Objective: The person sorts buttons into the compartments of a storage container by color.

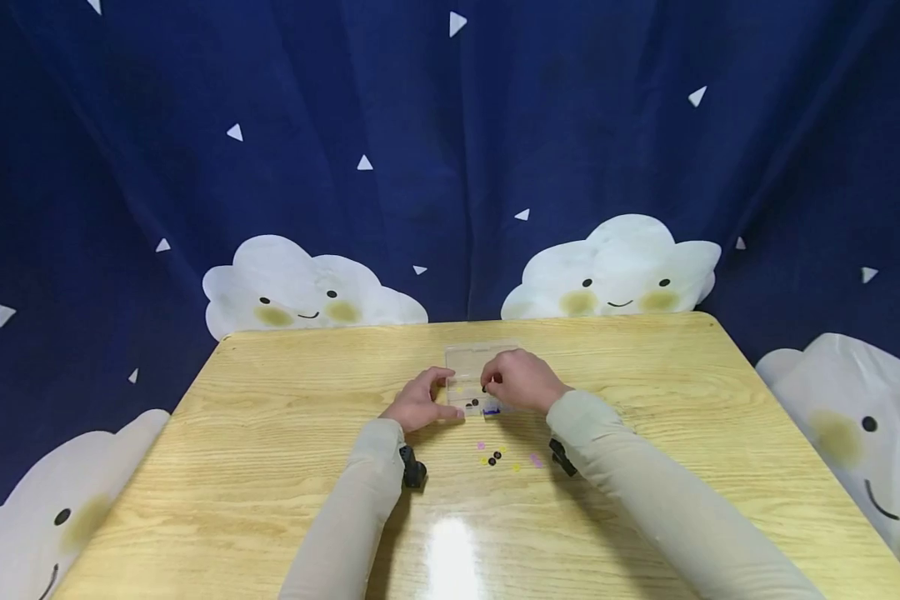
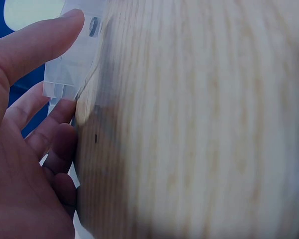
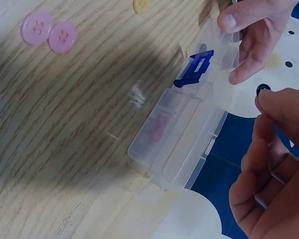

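A clear plastic box (image 3: 182, 144) with compartments and a blue latch (image 3: 194, 69) stands on the wooden table, its lid (image 1: 468, 360) raised at the back. My left hand (image 1: 418, 402) holds the box at its left end, thumb at the front and fingers toward the back. Between thumb and forefinger, my right hand (image 1: 527, 379) pinches a small black button (image 3: 263, 89) above the box. Inside lie pink buttons (image 3: 160, 127) at the right end, and black buttons (image 1: 475, 402) show toward the left.
In front of the box, loose buttons are scattered on the table (image 1: 285, 467): black ones (image 1: 492, 462), pink ones (image 3: 37, 28) and yellow ones (image 3: 141, 6). A dark blue curtain (image 1: 465, 167) with cloud shapes hangs behind the table's far edge.
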`<action>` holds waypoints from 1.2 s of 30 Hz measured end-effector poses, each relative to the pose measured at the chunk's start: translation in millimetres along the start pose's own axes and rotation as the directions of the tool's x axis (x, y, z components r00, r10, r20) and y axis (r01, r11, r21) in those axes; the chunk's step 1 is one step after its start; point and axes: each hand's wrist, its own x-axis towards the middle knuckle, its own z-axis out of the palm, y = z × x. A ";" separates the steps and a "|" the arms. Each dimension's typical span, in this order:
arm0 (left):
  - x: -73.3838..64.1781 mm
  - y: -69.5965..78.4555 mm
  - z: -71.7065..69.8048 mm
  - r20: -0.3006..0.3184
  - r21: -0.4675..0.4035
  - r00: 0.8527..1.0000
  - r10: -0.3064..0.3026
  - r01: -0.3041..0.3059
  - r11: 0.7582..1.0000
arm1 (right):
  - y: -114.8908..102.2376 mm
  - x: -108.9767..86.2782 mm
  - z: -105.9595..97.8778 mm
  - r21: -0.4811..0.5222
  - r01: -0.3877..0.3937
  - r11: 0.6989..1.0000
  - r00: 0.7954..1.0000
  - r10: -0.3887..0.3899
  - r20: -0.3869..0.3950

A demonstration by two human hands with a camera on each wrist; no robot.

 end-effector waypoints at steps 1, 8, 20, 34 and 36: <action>0.1 0.3 0.2 0.000 0.001 1.000 0.000 0.000 1.000 | -0.1 0.2 0.4 0.003 -0.001 1.000 1.000 0.001 0.002; 0.9 -0.7 0.7 -0.006 0.010 1.000 -0.002 0.002 1.000 | -1.2 0.4 5.6 0.020 0.001 1.000 1.000 -0.001 -0.002; 1.7 -0.9 0.7 0.004 -0.021 1.000 -0.013 0.013 1.000 | -6.4 2.0 12.1 0.034 -0.019 0.999 1.000 0.018 0.016; 0.2 0.8 0.4 0.004 -0.009 1.000 -0.002 0.002 1.000 | -0.9 4.2 14.6 0.030 -0.045 0.999 0.999 0.045 0.006; -0.6 0.2 0.9 0.003 -0.010 1.000 -0.001 0.001 1.000 | -0.2 4.8 14.1 0.025 -0.057 0.998 0.998 0.057 0.017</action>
